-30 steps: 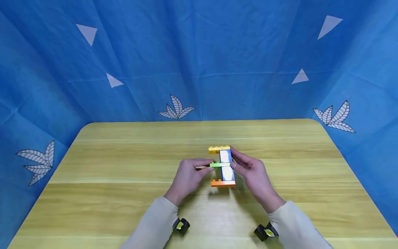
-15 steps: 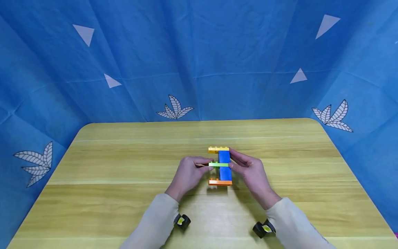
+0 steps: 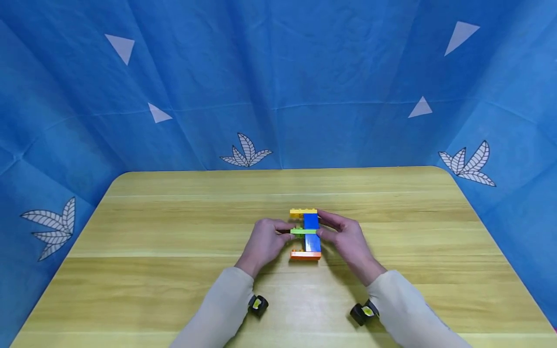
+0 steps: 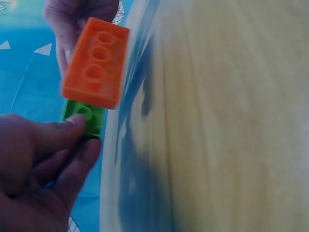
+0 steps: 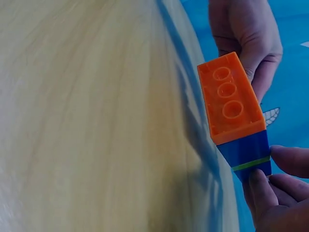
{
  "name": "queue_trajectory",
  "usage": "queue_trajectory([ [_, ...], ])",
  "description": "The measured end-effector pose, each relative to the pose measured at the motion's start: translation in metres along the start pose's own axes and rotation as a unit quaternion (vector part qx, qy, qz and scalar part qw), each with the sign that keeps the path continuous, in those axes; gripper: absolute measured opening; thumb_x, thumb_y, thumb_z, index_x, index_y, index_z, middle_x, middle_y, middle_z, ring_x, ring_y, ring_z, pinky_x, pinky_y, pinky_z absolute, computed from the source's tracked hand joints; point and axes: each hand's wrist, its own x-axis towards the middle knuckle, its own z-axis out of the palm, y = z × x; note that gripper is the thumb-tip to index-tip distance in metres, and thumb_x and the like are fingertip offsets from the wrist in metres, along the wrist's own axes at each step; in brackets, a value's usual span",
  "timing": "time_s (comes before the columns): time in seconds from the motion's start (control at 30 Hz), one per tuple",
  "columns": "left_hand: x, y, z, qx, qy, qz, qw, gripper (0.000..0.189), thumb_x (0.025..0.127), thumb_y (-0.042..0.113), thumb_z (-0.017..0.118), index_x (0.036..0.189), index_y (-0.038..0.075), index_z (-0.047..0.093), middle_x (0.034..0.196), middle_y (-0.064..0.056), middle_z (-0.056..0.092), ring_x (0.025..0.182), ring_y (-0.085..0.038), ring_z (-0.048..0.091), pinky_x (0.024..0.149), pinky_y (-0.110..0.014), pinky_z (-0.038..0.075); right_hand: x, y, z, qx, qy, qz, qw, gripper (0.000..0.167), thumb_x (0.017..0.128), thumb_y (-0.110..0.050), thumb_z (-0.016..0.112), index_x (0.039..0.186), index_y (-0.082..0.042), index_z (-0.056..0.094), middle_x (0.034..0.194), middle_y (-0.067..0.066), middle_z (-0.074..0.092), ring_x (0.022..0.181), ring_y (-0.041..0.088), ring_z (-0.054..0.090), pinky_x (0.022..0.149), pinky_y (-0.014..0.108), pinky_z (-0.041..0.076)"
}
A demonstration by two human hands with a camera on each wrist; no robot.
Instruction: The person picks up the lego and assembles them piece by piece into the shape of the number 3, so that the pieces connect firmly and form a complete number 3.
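Note:
Toy building bricks, joined into one piece, are held over the table between both hands. In the head view a yellow brick point(image 3: 303, 211) lies at its far end, a thin green brick point(image 3: 303, 231) in the middle and an orange brick point(image 3: 305, 255) at the near end. Blue bricks point(image 3: 312, 243) link them along the right side. My left hand point(image 3: 266, 241) pinches the green brick's free end between thumb and fingers. With thumb and fingertips, my right hand point(image 3: 348, 239) grips the blue bricks from the right. Both wrist views show the orange brick's hollow underside point(image 5: 231, 96).
A wood-grain table point(image 3: 174, 222) spreads below the hands. Behind it and at its sides hangs a blue cloth point(image 3: 278, 72) with printed leaves and white triangles. Each wrist carries a small black camera, such as the left one point(image 3: 258, 305).
The joined bricks have shifted slightly left and look a little lower. My right hand has moved left with them. The bright glare on the blue bricks has faded. Both holds look the same.

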Motion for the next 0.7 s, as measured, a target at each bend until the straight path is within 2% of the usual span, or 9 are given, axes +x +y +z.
queue_trajectory([
  [0.13, 0.0046, 0.0018, 0.001, 0.03, -0.018, -0.027, 0.999, 0.023, 0.084, 0.006, 0.078, 0.107, 0.009, 0.077, 0.106, -0.004, 0.072, 0.104, -0.021, 0.064, 0.089, -0.037, 0.053, 0.002, 0.0017, 0.001, -0.007, -0.001, 0.014, 0.9999, 0.05, 0.092, 0.0, 0.064, 0.14, -0.002, 0.052, 0.139, 0.017, 0.053, 0.13, 0.03, 0.047, 0.107, 0.042, 0.037],
  [0.27, 0.0075, 0.0029, 0.0021, 0.038, -0.028, -0.041, 0.998, 0.022, 0.084, 0.007, 0.079, 0.105, 0.011, 0.078, 0.105, -0.003, 0.072, 0.103, -0.021, 0.064, 0.089, -0.037, 0.052, 0.0039, 0.0042, 0.0011, -0.009, 0.001, 0.02, 0.9998, 0.05, 0.093, 0.001, 0.063, 0.141, -0.001, 0.051, 0.14, 0.018, 0.052, 0.131, 0.031, 0.047, 0.106, 0.041, 0.038],
  [0.4, 0.0086, 0.0018, 0.0038, 0.042, -0.03, -0.039, 0.9979, 0.022, 0.083, 0.007, 0.079, 0.105, 0.01, 0.077, 0.104, -0.003, 0.072, 0.101, -0.02, 0.064, 0.088, -0.036, 0.052, 0.004, 0.0066, 0.0013, -0.006, -0.003, 0.028, 0.9996, 0.05, 0.092, 0.003, 0.062, 0.141, -0.001, 0.05, 0.141, 0.018, 0.051, 0.13, 0.031, 0.047, 0.103, 0.039, 0.041],
  [0.6, 0.0096, 0.0017, 0.0036, 0.061, -0.039, -0.023, 0.9971, 0.022, 0.084, 0.004, 0.078, 0.106, 0.007, 0.077, 0.101, -0.004, 0.071, 0.091, -0.016, 0.063, 0.08, -0.031, 0.054, 0.0048, 0.0085, 0.0019, -0.016, -0.014, 0.032, 0.9993, 0.052, 0.092, 0.002, 0.062, 0.142, 0.0, 0.049, 0.14, 0.019, 0.051, 0.128, 0.033, 0.048, 0.101, 0.04, 0.043],
  [0.7, 0.0085, 0.0024, 0.0032, 0.071, -0.043, -0.025, 0.9962, 0.023, 0.084, 0.004, 0.077, 0.106, 0.007, 0.077, 0.102, -0.004, 0.071, 0.093, -0.017, 0.063, 0.082, -0.032, 0.054, 0.0049, 0.0094, 0.0025, -0.021, -0.018, 0.029, 0.9992, 0.051, 0.092, 0.002, 0.063, 0.142, 0.001, 0.048, 0.139, 0.02, 0.052, 0.128, 0.034, 0.049, 0.102, 0.041, 0.043],
])
